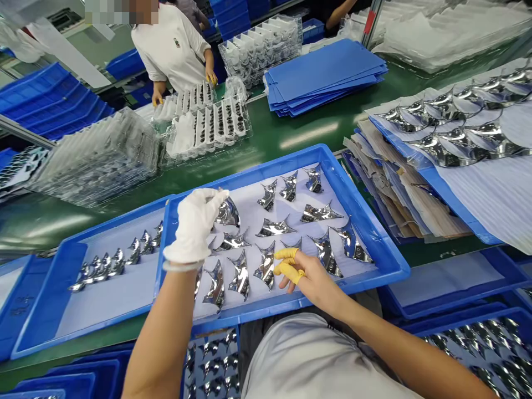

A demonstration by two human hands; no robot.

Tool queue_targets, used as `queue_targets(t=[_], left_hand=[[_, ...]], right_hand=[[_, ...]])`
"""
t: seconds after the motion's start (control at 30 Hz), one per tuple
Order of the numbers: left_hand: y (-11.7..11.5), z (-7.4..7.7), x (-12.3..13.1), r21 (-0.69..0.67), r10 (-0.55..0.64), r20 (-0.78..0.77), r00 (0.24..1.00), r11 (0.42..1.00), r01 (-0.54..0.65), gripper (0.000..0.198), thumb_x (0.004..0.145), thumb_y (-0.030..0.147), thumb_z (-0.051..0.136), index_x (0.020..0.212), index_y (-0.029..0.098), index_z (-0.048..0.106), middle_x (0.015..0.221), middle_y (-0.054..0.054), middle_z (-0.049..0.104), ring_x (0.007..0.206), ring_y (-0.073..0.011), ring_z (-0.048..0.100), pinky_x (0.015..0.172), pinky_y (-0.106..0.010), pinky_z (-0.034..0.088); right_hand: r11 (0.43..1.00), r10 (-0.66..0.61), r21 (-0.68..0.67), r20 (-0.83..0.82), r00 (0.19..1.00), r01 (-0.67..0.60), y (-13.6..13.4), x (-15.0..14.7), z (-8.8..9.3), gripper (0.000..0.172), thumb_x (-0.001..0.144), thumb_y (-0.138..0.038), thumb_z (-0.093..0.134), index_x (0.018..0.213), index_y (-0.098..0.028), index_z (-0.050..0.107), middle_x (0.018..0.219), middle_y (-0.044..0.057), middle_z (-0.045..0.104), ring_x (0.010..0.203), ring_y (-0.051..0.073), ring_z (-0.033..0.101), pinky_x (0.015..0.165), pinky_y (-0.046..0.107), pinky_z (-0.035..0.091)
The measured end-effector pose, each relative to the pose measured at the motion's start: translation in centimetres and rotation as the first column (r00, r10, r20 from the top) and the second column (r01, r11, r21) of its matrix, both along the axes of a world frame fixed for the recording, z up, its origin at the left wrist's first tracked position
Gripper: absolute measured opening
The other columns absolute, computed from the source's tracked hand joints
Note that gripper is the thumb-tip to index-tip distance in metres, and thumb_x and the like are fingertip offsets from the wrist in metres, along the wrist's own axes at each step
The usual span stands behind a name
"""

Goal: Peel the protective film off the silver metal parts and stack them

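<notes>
My left hand (195,224), in a white glove, pinches a shiny chrome piece (228,213) at the upper left of the large blue tray (361,216). My right hand (297,269) has yellow covers on two fingers. Its fingers are apart over the tray's front part, beside a chrome piece (265,266); nothing shows between them. Several more curved, pointed chrome pieces lie in rows on the tray's white lining.
A second blue tray (66,277) with chrome pieces adjoins on the left. Blue sheets (324,75) and clear plastic trays (208,127) lie on the green surface (286,133). A person (177,47) works across it. Chrome parts (461,144) lie on stacked sheets at right.
</notes>
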State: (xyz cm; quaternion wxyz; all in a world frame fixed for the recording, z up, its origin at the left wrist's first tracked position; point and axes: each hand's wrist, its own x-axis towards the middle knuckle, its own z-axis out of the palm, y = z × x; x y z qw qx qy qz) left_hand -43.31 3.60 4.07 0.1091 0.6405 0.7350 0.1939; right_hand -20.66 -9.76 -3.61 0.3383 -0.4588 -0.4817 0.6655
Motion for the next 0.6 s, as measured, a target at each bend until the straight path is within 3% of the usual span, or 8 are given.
queue_targets(t=[0.13, 0.27, 0.43, 0.6], left_hand=[[5.3, -3.2, -0.2, -0.154, -0.083, -0.209, 0.974, 0.987, 0.051, 0.04, 0.087, 0.053, 0.056, 0.078, 0.016, 0.07, 0.078, -0.009, 0.073, 0.085, -0.0266, 0.069, 0.081, -0.038, 0.047], [7.0, -5.7, 0.1, -0.254, -0.157, -0.345, 0.925, 0.965, 0.069, 0.04, 0.09, 0.053, 0.056, 0.091, 0.015, 0.068, 0.094, -0.007, 0.071, 0.097, -0.0228, 0.066, 0.095, -0.048, 0.045], [7.5, -6.0, 2.5, -0.183, -0.164, -0.418, 0.893, 0.979, 0.094, 0.034, 0.093, 0.043, 0.056, 0.11, 0.015, 0.065, 0.117, -0.011, 0.064, 0.115, -0.0271, 0.058, 0.101, -0.054, 0.041], [8.4, -7.1, 7.8, -0.183, -0.362, -0.297, 0.884, 0.93, 0.319, 0.034, 0.093, 0.041, 0.057, 0.117, 0.017, 0.063, 0.121, -0.01, 0.062, 0.115, -0.0263, 0.057, 0.097, -0.051, 0.045]], right_hand=[[0.999, 0.029, 0.044, 0.053, 0.998, -0.031, -0.2, 0.0, -0.4, 0.029, 0.09, -0.03, 0.05, 0.112, -0.015, 0.061, 0.089, 0.006, 0.068, 0.069, 0.015, 0.07, 0.055, 0.025, 0.056], [0.999, 0.026, 0.033, 0.05, 0.998, -0.028, -0.3, 0.1, -0.3, 0.025, 0.091, -0.029, 0.051, 0.109, -0.015, 0.062, 0.087, 0.005, 0.069, 0.068, 0.014, 0.069, 0.056, 0.024, 0.056], [0.998, 0.034, 0.04, 0.085, 0.996, -0.038, -0.3, 0.2, 0.2, 0.023, 0.093, -0.028, 0.049, 0.106, -0.015, 0.063, 0.083, 0.004, 0.069, 0.066, 0.013, 0.068, 0.058, 0.025, 0.055], [0.995, 0.044, 0.081, 0.127, 0.991, -0.055, -0.3, 0.2, 0.4, 0.024, 0.094, -0.027, 0.048, 0.106, -0.014, 0.064, 0.086, 0.007, 0.071, 0.069, 0.015, 0.069, 0.06, 0.027, 0.055]])
